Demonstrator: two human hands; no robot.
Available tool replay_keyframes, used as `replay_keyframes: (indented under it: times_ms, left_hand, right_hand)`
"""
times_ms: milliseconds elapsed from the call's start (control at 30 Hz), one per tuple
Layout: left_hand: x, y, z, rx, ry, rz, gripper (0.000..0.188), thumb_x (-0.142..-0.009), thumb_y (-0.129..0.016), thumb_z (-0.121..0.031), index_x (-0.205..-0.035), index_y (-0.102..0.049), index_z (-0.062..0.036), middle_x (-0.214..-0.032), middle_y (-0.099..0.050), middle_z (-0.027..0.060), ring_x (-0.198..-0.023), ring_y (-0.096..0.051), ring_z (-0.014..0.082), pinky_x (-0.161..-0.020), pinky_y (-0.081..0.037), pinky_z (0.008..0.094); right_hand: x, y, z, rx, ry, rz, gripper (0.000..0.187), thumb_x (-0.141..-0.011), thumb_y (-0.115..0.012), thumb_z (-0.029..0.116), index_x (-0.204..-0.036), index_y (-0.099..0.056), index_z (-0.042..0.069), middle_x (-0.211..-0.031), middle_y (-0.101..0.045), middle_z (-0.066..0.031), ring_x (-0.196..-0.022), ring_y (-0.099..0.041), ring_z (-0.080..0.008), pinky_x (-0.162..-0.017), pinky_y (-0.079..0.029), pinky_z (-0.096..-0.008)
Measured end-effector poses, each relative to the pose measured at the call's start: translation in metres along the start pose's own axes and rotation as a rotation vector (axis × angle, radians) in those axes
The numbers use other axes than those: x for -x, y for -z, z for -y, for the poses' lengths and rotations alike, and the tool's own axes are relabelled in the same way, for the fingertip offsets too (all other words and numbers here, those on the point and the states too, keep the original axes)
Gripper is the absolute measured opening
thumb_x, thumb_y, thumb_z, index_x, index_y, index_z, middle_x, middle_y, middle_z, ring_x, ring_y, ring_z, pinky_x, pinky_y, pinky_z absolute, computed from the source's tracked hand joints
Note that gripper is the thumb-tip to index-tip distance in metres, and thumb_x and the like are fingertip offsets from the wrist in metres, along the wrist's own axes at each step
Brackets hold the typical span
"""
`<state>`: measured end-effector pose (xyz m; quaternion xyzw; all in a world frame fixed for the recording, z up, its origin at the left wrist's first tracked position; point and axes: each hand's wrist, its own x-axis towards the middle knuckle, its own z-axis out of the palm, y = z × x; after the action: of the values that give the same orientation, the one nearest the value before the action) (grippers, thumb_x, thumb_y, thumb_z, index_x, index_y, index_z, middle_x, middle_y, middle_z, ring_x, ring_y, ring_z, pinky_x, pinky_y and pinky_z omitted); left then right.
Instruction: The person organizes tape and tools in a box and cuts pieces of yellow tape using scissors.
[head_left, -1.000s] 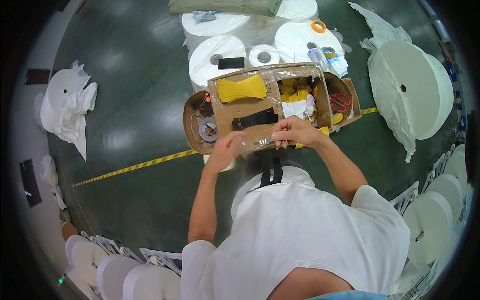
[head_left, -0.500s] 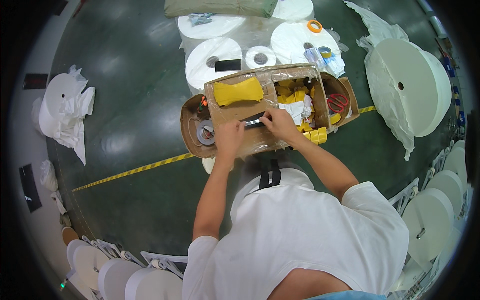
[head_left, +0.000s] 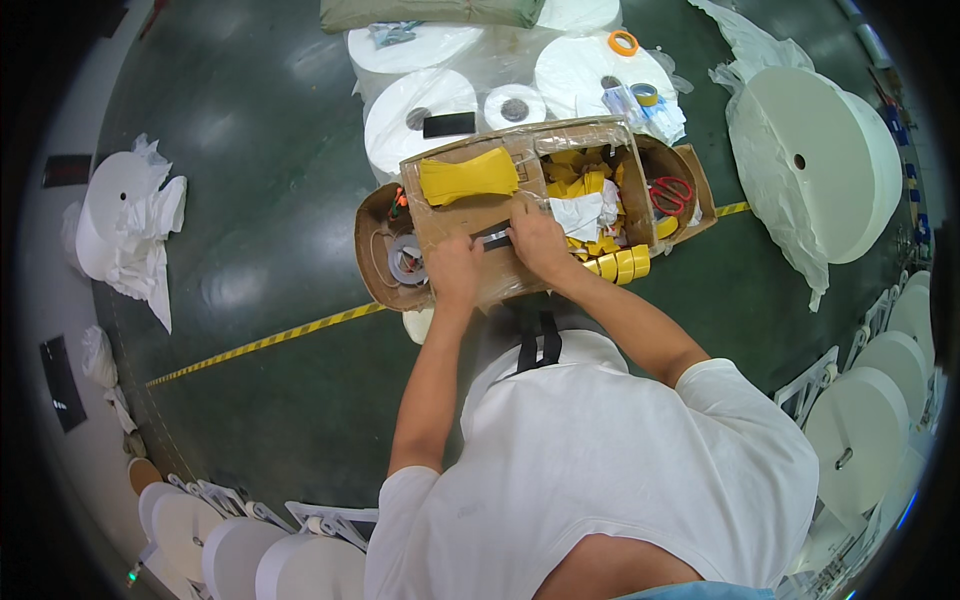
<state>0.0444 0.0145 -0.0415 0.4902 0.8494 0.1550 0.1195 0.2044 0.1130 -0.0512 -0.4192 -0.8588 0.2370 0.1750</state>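
On the bare cardboard of a box top, a short black strip [head_left: 494, 238] with a shiny pale band lies between my hands. My left hand [head_left: 455, 268] is closed at the strip's left end, fingertips pressed on it. My right hand [head_left: 538, 240] is closed over its right end, fingers together and covering that part. Just beyond them rests a stack of yellow pieces [head_left: 468, 176]. Right of my hands, a box compartment holds yellow scraps and crumpled white paper [head_left: 577, 215].
A side pocket holds a grey tape roll [head_left: 406, 260]; the opposite one holds red-handled scissors [head_left: 671, 196]. Yellow tape rolls [head_left: 622, 265] line the box's near right edge. Large white rolls [head_left: 420, 115], one bearing a black phone-like slab [head_left: 449, 125], stand behind. Another big roll [head_left: 815, 170] stands right.
My right hand has shifted left, nearer to my left hand, and covers more of the black strip. My left hand stays at the strip's left end. The whole view has shifted slightly.
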Motion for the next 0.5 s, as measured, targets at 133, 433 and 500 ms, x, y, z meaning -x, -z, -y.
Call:
replay_keyframes:
  times_ms: [133, 433, 500]
  left_hand:
    - [0.004, 0.032, 0.001, -0.010, 0.095, -0.056, 0.037, -0.092, -0.084, -0.037, -0.104, -0.072, -0.0040, -0.079, -0.075, 0.0175, -0.074, -0.075, 0.0389, -0.070, -0.059, 0.0510]
    - [0.068, 0.252, 0.009, 0.840, 0.177, -0.304, 0.019, -0.095, -0.083, -0.003, -0.104, -0.067, -0.0037, -0.076, -0.061, -0.0065, -0.066, -0.049, 0.0004, -0.060, -0.037, 0.0190]
    - [0.095, 0.283, 0.005, 0.964, 0.011, -0.372, 0.018, -0.094, -0.080, 0.002, -0.104, -0.067, -0.0027, -0.082, -0.063, -0.0035, -0.069, -0.053, 0.0006, -0.062, -0.041, 0.0182]
  right_hand:
    - [0.004, 0.015, 0.001, -0.021, 0.179, 0.019, 0.019, -0.090, -0.074, 0.007, -0.108, -0.066, 0.005, -0.114, -0.063, -0.0187, -0.100, -0.069, -0.0409, -0.082, -0.059, -0.0468]
    - [0.047, 0.127, -0.054, -0.204, 0.409, 0.450, 0.019, -0.091, -0.073, 0.003, -0.109, -0.074, 0.009, -0.120, -0.063, -0.0125, -0.114, -0.062, -0.0367, -0.094, -0.057, -0.0470]
    - [0.059, 0.132, -0.064, -0.008, 0.562, 0.642, 0.021, -0.091, -0.073, 0.007, -0.111, -0.079, 0.013, -0.136, -0.061, -0.0126, -0.128, -0.056, -0.0362, -0.101, -0.057, -0.0467]
